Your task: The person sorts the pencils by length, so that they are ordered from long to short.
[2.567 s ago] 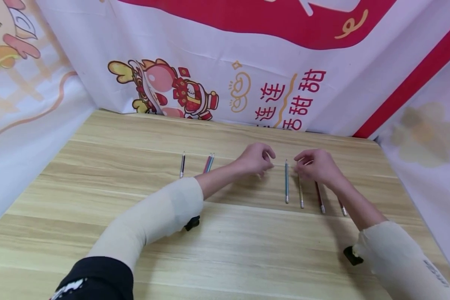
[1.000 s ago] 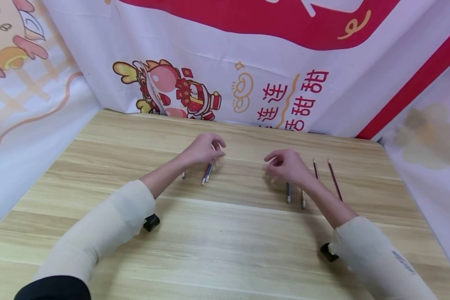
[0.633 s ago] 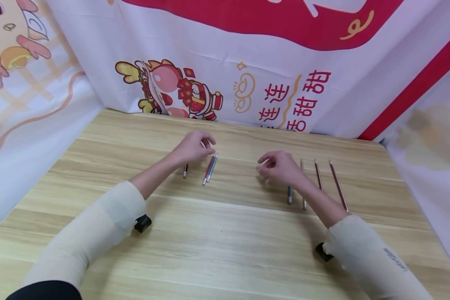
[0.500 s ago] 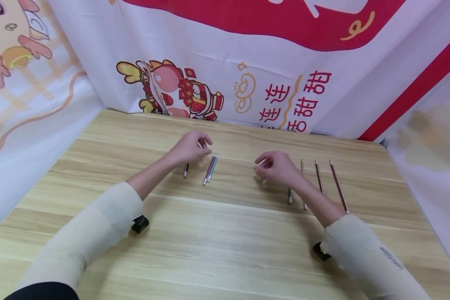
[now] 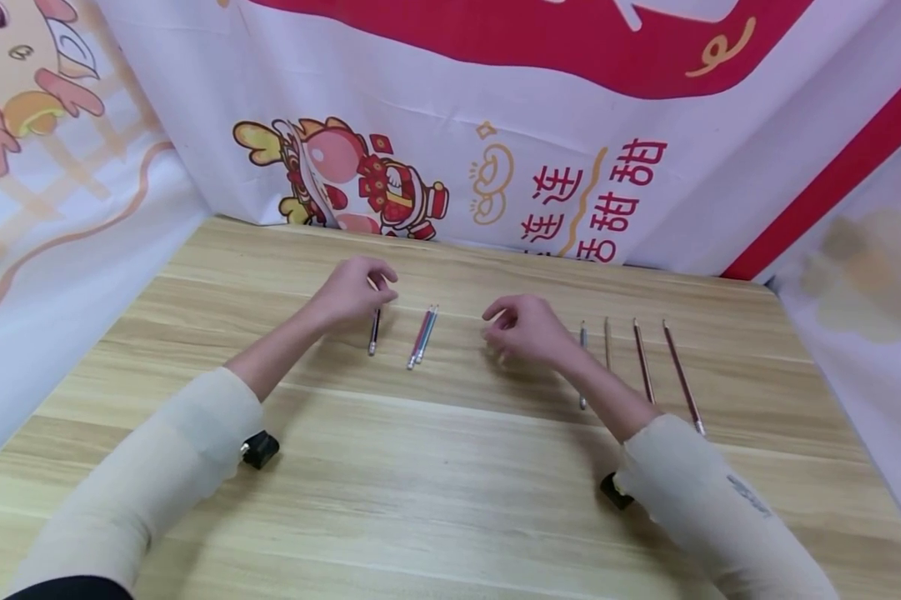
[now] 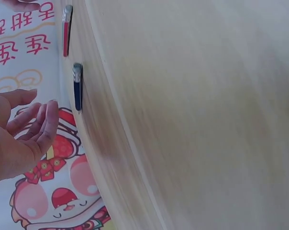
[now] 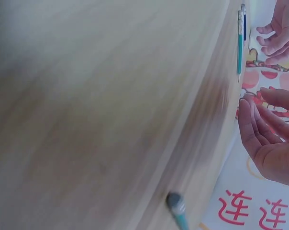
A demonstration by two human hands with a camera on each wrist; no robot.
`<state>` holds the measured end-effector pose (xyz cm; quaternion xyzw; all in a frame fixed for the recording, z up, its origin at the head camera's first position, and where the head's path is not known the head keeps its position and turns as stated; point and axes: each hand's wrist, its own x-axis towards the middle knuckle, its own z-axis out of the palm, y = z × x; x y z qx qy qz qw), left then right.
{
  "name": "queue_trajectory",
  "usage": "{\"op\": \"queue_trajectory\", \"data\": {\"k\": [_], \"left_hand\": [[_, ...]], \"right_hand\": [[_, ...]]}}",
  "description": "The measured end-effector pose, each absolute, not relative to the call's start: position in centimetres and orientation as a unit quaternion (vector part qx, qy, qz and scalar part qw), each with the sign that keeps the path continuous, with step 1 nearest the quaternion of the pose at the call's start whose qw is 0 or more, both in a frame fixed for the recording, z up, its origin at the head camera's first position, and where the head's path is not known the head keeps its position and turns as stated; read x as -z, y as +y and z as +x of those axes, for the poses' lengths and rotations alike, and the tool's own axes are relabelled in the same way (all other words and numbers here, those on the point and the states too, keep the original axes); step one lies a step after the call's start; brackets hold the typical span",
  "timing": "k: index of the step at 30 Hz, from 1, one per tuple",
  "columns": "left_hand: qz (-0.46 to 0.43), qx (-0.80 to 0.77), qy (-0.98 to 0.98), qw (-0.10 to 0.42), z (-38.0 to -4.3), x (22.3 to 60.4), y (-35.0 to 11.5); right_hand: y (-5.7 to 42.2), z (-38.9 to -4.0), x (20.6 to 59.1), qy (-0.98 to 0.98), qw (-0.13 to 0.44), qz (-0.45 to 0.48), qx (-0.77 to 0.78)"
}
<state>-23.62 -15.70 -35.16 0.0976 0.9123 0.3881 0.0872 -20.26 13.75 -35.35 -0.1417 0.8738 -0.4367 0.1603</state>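
My left hand, fingers loosely curled and holding nothing, hovers by the tip of a dark pencil. To its right, a red pencil and a blue pencil lie side by side. My right hand is above the table between the two pencil groups, also holding nothing. Past its wrist lies another blue pencil, then a yellowish pencil, partly hidden by the forearm. The left wrist view shows the dark pencil close to my left hand; fingers of my right hand are bent in the right wrist view.
Two dark red pencils, one nearer and one farther right, lie on the wood-grain table. A printed white and red cloth hangs behind the table's back edge, and more cloth covers both sides.
Both hands have moved left: the left from beside the right-hand pencils to the dark pencil, the right from above the yellowish pencil to the gap. The pencils look unmoved.
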Motion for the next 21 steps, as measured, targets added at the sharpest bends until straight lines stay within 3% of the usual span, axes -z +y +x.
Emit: {"op": "queue_trajectory", "data": {"k": [21], "left_hand": [[0.099,-0.383,0.914,0.089,-23.5,36.0,-16.2]], "right_hand": [[9.8,-21.5,36.2,0.865,0.161,-0.149,0.452]]}}
